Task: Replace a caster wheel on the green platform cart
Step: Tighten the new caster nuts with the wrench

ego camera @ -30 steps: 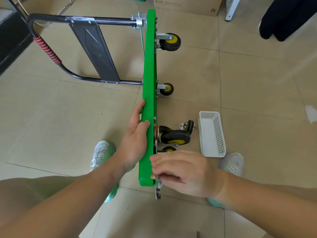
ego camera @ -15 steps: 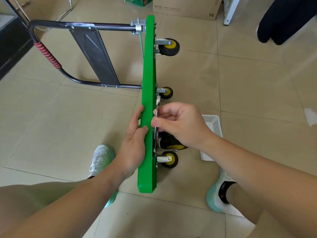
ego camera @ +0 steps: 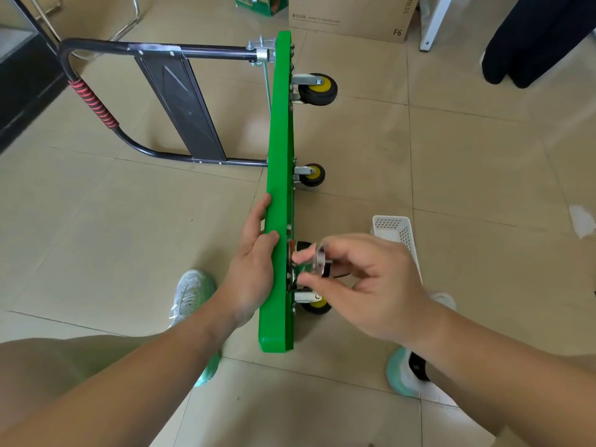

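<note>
Right hand (ego camera: 371, 285) lower; green cart (ego camera: 279, 156) edge-up

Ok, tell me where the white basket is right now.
Head view: the white basket lies on the floor to the right of the green platform standing on edge, partly hidden behind the right hand holding a blurred metal tool.

We log the cart deck (ego camera: 279, 188) as smooth glossy green plastic. The handle (ego camera: 154, 48) is black painted metal tube with a slight sheen and a red ribbed grip (ego camera: 93, 103). The wheels (ego camera: 314, 97) are matt black rubber with yellow plastic hubs (ego camera: 324, 85) and bright metal brackets (ego camera: 304, 79). The basket (ego camera: 392, 225) is white perforated plastic, the box (ego camera: 348, 14) plain brown cardboard, the floor (ego camera: 451, 156) glossy beige tile, the shoes (ego camera: 190, 291) pale mesh cloth. The tool (ego camera: 321, 262) is blurred; we read shiny metal.
</note>
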### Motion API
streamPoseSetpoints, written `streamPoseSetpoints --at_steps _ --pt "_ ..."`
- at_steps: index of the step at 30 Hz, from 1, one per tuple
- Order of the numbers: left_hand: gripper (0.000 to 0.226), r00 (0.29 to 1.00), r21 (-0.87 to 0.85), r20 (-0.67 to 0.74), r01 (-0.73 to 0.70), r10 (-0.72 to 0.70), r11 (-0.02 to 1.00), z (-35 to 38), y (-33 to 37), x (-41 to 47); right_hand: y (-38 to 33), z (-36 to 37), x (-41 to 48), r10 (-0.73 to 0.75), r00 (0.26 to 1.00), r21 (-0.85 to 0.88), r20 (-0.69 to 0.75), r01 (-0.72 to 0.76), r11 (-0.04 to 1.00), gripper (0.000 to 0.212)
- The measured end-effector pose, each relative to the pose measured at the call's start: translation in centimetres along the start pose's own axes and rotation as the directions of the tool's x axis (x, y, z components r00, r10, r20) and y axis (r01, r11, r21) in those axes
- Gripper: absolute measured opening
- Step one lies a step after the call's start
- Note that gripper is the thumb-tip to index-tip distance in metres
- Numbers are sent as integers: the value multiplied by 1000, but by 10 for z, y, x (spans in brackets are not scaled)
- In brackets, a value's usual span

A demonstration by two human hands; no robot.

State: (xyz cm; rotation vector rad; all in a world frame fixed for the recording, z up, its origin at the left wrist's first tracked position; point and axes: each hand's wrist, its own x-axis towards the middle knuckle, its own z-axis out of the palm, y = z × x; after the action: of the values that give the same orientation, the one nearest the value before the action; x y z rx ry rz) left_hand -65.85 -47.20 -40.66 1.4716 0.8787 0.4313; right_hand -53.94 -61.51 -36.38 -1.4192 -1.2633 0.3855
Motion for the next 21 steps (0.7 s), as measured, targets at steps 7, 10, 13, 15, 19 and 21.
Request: streamPoseSetpoints --at_steps 7,10,13,15,19,21 --pt "63 1000 -34 -14 -9 9 999 2 -2 0 5 13 -13 -192 975 -138 110 207 969 22" --pt "62 1000 -43 -17 -11 10 999 2 -3 1 11 17 -14 -200 974 -159 102 214 964 21" --pt "62 1000 -31 -8 -15 15 999 1 -5 2 15 16 -3 -121 991 -115 63 128 985 19" --pt "63 1000 -15 -22 -17 17 1000 0 -5 1 19 13 15 73 997 19 34 -74 997 18" --pt "59 1000 -31 -10 24 -24 999 2 -5 3 35 6 53 463 880 298 106 -472 830 19" --pt "60 1000 -28 -13 17 -17 999 2 -3 3 37 5 59 456 881 323 125 -470 821 20"
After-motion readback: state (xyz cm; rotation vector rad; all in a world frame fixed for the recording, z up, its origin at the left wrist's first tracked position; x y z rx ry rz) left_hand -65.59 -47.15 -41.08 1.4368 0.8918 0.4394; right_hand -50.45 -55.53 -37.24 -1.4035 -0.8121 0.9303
